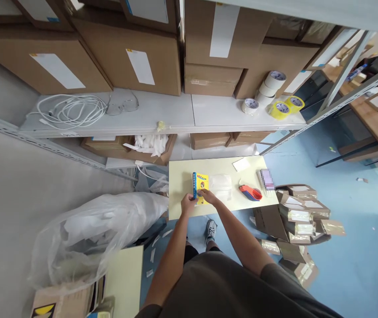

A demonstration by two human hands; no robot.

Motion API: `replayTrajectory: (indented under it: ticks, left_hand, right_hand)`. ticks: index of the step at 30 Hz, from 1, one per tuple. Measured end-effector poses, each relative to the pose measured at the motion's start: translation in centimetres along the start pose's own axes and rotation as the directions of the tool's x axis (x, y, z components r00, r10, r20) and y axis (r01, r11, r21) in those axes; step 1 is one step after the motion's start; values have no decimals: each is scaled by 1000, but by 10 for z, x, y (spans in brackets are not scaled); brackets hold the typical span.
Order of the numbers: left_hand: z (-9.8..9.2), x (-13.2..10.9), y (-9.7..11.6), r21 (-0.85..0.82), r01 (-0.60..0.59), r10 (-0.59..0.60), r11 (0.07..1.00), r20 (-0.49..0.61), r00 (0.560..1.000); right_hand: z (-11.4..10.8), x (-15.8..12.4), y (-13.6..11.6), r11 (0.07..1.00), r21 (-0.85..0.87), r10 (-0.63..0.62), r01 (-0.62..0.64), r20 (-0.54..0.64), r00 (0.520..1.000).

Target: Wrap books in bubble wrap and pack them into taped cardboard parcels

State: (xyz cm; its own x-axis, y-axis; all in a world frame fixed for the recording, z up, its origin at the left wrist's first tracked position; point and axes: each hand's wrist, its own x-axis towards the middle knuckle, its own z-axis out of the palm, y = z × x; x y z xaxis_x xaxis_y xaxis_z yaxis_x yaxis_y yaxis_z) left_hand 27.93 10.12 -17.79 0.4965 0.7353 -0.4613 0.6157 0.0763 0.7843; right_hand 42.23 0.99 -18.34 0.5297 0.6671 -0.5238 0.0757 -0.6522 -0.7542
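A yellow booklet or flat pack (203,180) with a cartoon figure and a blue left edge lies at the front of the small table (179,176). My left hand (188,204) is closed on its lower left corner. Over its lower part, the fingers of my right hand (208,196) grip it; their tips are small and partly hidden. Just right of the booklet sits a stack of translucent plastic sleeves (221,186). Farther right are an orange and blue tape dispenser (250,192) and a blurred purple item (267,180). A white paper (241,164) rests near the back edge.
A shelf (165,110) behind the table bears cardboard boxes (142,66), coiled white cable (72,110) and tape rolls (280,109). On the left bulges a large clear plastic bag (109,225). Piled cardboard boxes (299,216) stand on the floor at right.
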Motion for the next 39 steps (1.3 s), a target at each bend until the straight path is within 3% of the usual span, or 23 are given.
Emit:
replayTrajectory:
  ticks: [4, 7, 10, 13, 16, 19, 23, 26, 29, 31, 35, 39]
  left_hand:
    - [31, -25, 28, 95, -159, 159, 983, 6, 987]
    - [54, -34, 41, 91, -307, 294, 947, 130, 947]
    - [71, -27, 42, -35, -354, 353, 935, 201, 914]
    - [83, -11, 35, 62, -340, 328, 938, 153, 932]
    - [98, -3, 27, 325, -362, 275, 873, 284, 919]
    - [114, -8, 19, 537, -362, 177, 762, 364, 914]
    - [129, -17, 13, 626, -350, 149, 696, 351, 924]
    - [134, -14, 11, 588, -326, 177, 741, 298, 938]
    - [133, -3, 9, 478, -255, 207, 840, 151, 967]
    - [130, 4, 8, 387, -208, 197, 898, 67, 978]
    - [121, 10, 8, 315, -320, 290, 893, 140, 947]
    - [98, 10, 6, 433, -341, 289, 834, 183, 940]
  right_hand:
    - [-13, -6, 3, 957, 283, 94, -60, -108, 990]
    - [-34, -15, 14, 941, 338, 96, -12, -232, 968]
    - [-58, -23, 34, 932, 359, 44, 55, -264, 964]
    - [-76, -24, 57, 912, 404, 40, 69, -256, 966]
    - [-88, -19, 80, 979, 187, 138, -80, -323, 936]
    - [-99, -14, 97, 976, 2, 202, -220, -395, 896]
    - [-108, -13, 109, 973, -99, 140, -209, -470, 872]
    - [-105, -15, 115, 964, -229, 34, -139, -412, 911]
    - [-96, -17, 123, 959, -250, 51, -130, -298, 953]
    - [-89, -17, 128, 971, -202, 66, -128, -287, 956]
    - [-77, -12, 126, 989, -24, 127, -144, -344, 930]
    - [-57, 3, 99, 993, 10, 112, -114, -292, 950]
